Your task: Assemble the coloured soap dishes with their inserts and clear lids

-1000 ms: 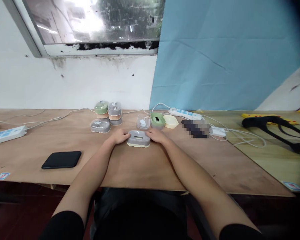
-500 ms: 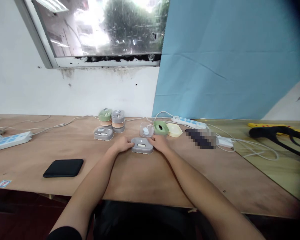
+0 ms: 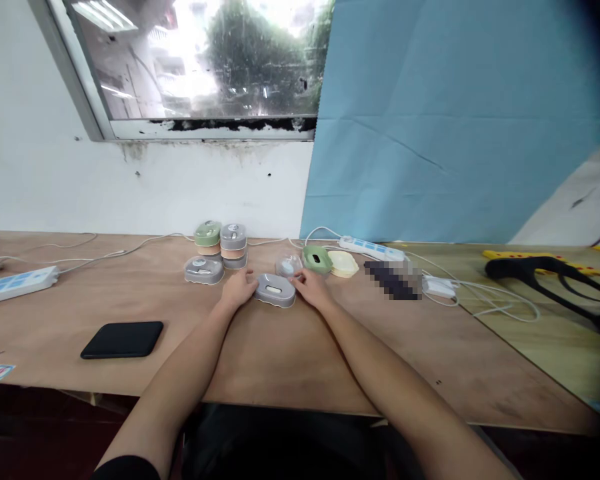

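Observation:
A grey box with a slotted lid (image 3: 275,291) lies on the wooden table (image 3: 260,353) in front of me. My left hand (image 3: 239,289) grips its left end with fingers curled. On the box's right end, my right hand (image 3: 310,287) holds with closed fingers. Just behind the box stand a clear lid (image 3: 288,265), a green box (image 3: 317,259) and a pale yellow lid (image 3: 343,263). Further left sit a single grey box (image 3: 204,270) and two short stacks of boxes (image 3: 221,243).
A black phone (image 3: 123,339) lies at the front left. White power strips sit at the far left (image 3: 15,285) and at the back (image 3: 371,249), with cables and a white charger (image 3: 439,287) to the right. A black and yellow tool (image 3: 545,269) lies on the right-hand table.
The view has tilted up, so more window shows. Both hands stay on the grey box, which has shifted slightly away from me toward the clear lid.

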Demonstrator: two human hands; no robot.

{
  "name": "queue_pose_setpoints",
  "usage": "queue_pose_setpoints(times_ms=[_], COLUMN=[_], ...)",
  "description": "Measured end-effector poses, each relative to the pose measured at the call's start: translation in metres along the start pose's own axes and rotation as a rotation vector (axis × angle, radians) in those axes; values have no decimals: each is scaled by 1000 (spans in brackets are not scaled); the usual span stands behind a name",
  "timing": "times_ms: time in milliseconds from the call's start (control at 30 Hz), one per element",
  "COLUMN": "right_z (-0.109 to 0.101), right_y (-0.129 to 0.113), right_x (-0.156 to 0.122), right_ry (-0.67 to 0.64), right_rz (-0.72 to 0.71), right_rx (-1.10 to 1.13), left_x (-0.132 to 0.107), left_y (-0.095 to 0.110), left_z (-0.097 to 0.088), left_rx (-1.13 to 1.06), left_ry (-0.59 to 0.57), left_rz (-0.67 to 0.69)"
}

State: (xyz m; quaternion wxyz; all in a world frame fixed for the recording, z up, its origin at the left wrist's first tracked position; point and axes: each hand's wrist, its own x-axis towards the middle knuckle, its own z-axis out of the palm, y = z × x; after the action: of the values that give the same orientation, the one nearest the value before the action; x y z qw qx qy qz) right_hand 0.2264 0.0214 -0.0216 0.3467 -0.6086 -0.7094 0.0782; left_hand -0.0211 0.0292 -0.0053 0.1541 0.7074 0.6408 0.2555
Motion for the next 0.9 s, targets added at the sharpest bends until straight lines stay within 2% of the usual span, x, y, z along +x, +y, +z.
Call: queue_pose_setpoints(times_ms=[133,267,367,433,533,633,700,800,900], right_z=[-4,-10,-13,-13,-9,-4,0,3,3], right_y=[-1,-6,-11,-15,-23,-31,-35,-36,-32], right_x=[0,-1,-5,-9,-14,-17,-18,-17,-14], right_ry=[125,275,321,290,189,62,10,8,-17], right_rz=[70,38,2,-19,-69,-124,-110,-57,-35], right_rx=[6,111,197,231,299,406,475,482,392], left_x=[-2,-1,0,0,-4,-10,-12,-13,-11], left_y=[0,-2,-2,-2,1,5,7,7,5], left_z=[-1,-3,-4,-5,-7,-10,-11,-11,-9], left_rx=[0,-25,-32,-52,-121,-178,-190,-210,-220], left_ry=[32,30,36,100,213,266,285,312,315], left_rz=[-11,-69,-108,-89,42,192,266,298,290])
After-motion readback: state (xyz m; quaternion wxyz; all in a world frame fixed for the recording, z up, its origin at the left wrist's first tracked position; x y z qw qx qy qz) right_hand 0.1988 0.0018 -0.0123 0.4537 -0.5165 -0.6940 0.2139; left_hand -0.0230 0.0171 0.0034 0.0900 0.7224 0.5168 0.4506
